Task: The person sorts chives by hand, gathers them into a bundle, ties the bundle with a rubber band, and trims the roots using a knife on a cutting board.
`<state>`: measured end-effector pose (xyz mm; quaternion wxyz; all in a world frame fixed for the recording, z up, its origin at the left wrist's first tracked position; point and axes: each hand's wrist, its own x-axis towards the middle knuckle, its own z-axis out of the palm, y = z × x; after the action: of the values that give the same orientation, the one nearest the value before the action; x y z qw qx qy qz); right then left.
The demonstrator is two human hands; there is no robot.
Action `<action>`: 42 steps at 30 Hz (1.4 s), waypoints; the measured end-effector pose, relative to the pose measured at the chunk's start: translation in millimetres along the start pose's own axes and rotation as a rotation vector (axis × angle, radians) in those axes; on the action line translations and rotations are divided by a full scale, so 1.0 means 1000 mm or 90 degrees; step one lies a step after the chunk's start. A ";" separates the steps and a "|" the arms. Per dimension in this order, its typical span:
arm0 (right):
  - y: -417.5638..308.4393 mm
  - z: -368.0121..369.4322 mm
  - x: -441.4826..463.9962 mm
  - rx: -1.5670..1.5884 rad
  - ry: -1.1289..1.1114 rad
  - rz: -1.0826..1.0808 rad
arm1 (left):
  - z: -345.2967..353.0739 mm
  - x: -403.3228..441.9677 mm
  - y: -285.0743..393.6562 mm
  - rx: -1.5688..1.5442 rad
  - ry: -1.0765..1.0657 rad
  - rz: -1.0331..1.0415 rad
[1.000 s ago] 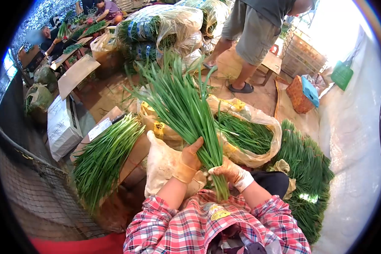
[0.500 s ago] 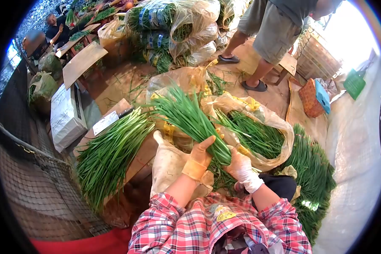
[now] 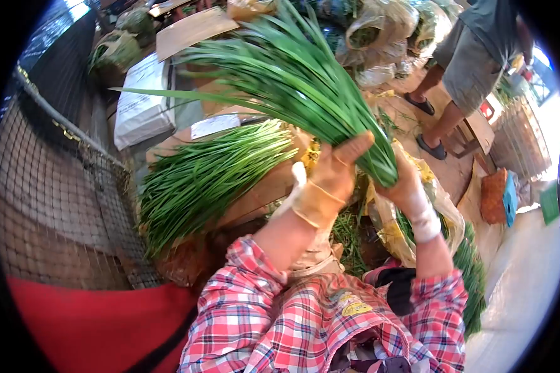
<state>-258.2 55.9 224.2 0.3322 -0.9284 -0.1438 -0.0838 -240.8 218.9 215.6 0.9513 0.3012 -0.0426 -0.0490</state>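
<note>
A large bunch of long, flat green garlic chives (image 3: 286, 81) is held up in front of me, leaf ends fanned toward the upper left. My left hand (image 3: 336, 171), with a pale orange cuff at the wrist, is closed on the bunch near its lower end, thumb laid across the leaves. At the butt end, my right hand (image 3: 407, 186), with a white wrist cuff, grips the same bunch; most of its fingers are hidden. Below and left of the bunch, a pile of chives (image 3: 211, 180) lies on a board. An open plastic bag (image 3: 445, 199) with chives inside is beside my right wrist.
A netted fence (image 3: 62, 186) runs along the left. Behind the pile are a white box (image 3: 144, 102) and a wooden board (image 3: 193, 31). Another person (image 3: 479, 59) stands at upper right, near a woven basket (image 3: 494, 196). More chives (image 3: 470, 273) lie at right.
Both hands have raised the bunch up and closer to the camera, its leaves now spread wider to the left. My view has turned left; the standing person appears farther right.
</note>
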 end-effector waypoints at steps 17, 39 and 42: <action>-0.066 0.277 0.197 -0.249 -0.444 -0.266 | -0.187 -0.052 0.170 0.964 0.037 0.207; 0.336 0.226 0.155 1.056 0.228 0.613 | -0.237 0.055 0.081 1.493 0.020 -0.043; 0.295 0.257 0.210 1.081 0.032 0.555 | -0.236 0.058 0.079 1.487 0.046 -0.108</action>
<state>50.8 47.4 -94.8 0.9000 -0.3474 0.2089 0.1600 -151.7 410.3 72.3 0.0913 0.9951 -0.0143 -0.0347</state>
